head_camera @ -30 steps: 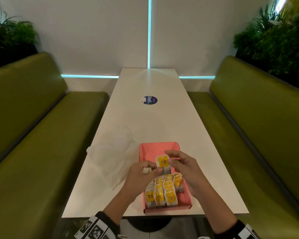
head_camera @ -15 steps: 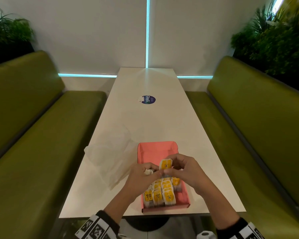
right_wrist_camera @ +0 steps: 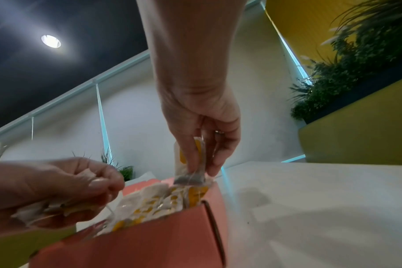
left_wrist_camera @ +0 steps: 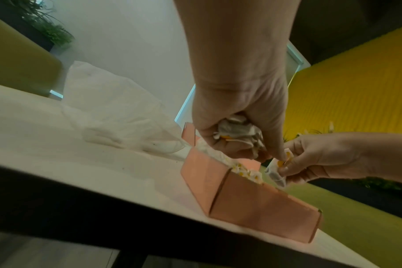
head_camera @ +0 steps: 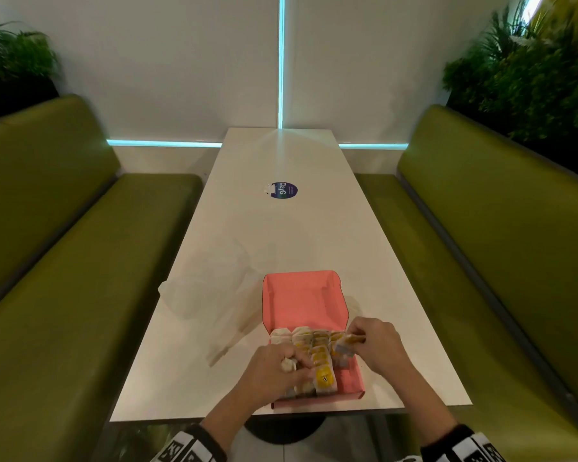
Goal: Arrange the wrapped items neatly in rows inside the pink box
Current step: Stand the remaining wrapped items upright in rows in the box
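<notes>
The pink box stands open near the table's front edge, its near half filled with rows of wrapped items with yellow labels. My left hand hovers over the box's near left part and grips a bunch of wrapped items in its curled fingers. My right hand is at the box's right wall and pinches one wrapped item upright, its lower end among the items at the right row. The pink box shows from outside in the right wrist view.
A crumpled clear plastic bag lies on the white table left of the box. A round blue sticker sits further back. Green benches run along both sides, with plants behind them.
My right hand carried the single wrapped item from above the box's middle down to the right side. My left hand dropped lower over the near rows, still holding its bunch.
</notes>
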Demonstrator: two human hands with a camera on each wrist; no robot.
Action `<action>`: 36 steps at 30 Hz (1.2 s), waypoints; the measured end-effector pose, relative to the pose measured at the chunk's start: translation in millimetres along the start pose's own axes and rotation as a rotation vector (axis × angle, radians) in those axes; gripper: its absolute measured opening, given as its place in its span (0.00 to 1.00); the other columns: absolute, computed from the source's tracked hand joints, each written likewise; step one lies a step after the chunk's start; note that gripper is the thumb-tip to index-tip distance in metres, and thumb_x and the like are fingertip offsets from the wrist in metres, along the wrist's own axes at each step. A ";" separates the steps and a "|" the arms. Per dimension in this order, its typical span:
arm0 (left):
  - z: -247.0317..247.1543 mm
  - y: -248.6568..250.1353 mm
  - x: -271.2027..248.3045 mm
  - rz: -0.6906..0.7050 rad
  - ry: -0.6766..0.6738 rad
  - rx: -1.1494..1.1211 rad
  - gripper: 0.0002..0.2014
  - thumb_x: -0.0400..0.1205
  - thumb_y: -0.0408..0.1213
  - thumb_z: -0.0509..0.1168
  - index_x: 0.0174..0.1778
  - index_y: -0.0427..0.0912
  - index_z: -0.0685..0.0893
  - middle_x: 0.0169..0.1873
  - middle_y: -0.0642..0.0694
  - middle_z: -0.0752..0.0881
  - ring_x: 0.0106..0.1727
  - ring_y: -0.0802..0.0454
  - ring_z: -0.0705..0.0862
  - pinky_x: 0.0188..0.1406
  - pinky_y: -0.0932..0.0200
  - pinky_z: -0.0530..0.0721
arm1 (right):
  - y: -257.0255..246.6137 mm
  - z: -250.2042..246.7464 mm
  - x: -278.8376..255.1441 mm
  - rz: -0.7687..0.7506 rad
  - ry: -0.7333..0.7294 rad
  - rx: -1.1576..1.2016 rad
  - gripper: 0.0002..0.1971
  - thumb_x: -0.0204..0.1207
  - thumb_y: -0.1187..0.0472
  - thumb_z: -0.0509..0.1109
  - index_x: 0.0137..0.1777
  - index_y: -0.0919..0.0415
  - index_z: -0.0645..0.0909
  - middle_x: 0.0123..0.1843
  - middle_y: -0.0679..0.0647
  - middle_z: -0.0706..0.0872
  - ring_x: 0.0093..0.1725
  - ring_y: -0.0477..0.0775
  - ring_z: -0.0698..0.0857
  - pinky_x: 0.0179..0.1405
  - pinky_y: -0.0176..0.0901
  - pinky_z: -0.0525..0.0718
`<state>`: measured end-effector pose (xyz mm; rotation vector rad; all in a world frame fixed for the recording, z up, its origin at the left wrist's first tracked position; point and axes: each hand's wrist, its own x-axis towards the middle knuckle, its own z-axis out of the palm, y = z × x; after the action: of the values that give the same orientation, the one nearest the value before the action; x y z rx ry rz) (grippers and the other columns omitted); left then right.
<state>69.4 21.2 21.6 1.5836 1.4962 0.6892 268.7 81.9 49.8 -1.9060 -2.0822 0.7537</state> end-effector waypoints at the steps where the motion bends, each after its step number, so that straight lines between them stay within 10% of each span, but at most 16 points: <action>1: 1.9 -2.0 -1.2 0.013 -0.030 0.044 0.06 0.71 0.46 0.76 0.36 0.63 0.86 0.42 0.61 0.88 0.48 0.65 0.83 0.55 0.61 0.81 | -0.7 3.5 -1.7 -0.019 -0.010 -0.051 0.06 0.72 0.55 0.75 0.43 0.54 0.81 0.43 0.50 0.85 0.42 0.49 0.82 0.41 0.37 0.82; 12: 10.9 -8.9 -2.2 0.141 -0.123 0.451 0.12 0.77 0.50 0.68 0.55 0.58 0.88 0.55 0.59 0.85 0.56 0.60 0.80 0.55 0.66 0.76 | -4.5 26.7 -7.8 -0.023 -0.016 -0.397 0.13 0.81 0.63 0.61 0.65 0.58 0.77 0.72 0.53 0.69 0.70 0.54 0.71 0.69 0.47 0.73; 36: 12.6 -16.7 0.4 0.111 -0.136 0.440 0.10 0.77 0.51 0.68 0.53 0.59 0.88 0.54 0.61 0.85 0.57 0.62 0.79 0.59 0.64 0.78 | 10.0 43.1 -1.2 -0.094 -0.060 -0.416 0.14 0.80 0.56 0.65 0.64 0.53 0.80 0.75 0.51 0.66 0.68 0.53 0.73 0.66 0.45 0.75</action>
<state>71.2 18.2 0.9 2.0123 1.5355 0.3122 256.4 71.5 8.6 -1.9785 -2.5032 0.3812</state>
